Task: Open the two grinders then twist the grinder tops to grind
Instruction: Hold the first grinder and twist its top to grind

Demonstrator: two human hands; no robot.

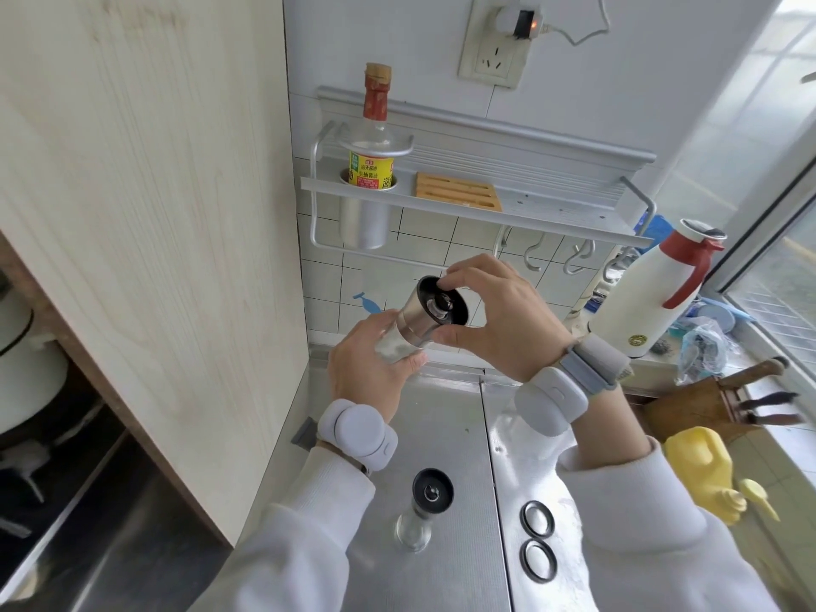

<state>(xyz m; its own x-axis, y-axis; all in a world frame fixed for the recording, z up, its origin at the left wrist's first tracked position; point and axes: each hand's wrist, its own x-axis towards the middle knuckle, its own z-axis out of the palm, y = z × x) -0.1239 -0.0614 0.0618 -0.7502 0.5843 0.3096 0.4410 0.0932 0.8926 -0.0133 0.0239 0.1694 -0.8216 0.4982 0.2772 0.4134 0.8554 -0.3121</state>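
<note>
**Grinder tilted in both hands, top ready to twist**

The grinder is held at frame centre above the steel counter, its open top leaning toward 1 o'clock. The left hand wraps the glass base from 7 o'clock. The right hand pinches the steel top's rim with thumb and fingers. The glass looks slick and breakable, so it likely needs a firm low hold. A 2nd grinder stands at 6 o'clock, with 2 lids at 5 o'clock.
</note>
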